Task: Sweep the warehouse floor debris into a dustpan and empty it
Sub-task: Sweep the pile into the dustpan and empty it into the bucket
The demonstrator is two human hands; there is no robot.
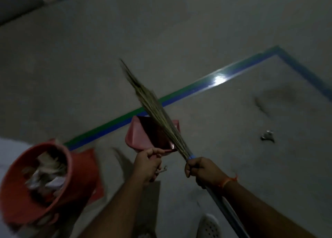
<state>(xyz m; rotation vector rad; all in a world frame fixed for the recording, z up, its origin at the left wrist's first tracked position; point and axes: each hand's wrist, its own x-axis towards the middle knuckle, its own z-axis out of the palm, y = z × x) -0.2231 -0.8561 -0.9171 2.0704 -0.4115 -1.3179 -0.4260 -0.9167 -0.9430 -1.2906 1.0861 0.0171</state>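
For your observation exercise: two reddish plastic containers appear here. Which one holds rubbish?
The orange-red bucket at lower left holds crumpled waste. The pink dustpan, gripped by the left hand, looks empty.

I am finding open floor (179, 40) beyond the red bucket (75, 174); debris (267, 136) is lying far to its right.

Room's looking dim and grainy. A bright glare spot is shining on the floor tape (218, 80). Red bucket (19, 198) is looking blurry, edges are bending w/ the wide lens.
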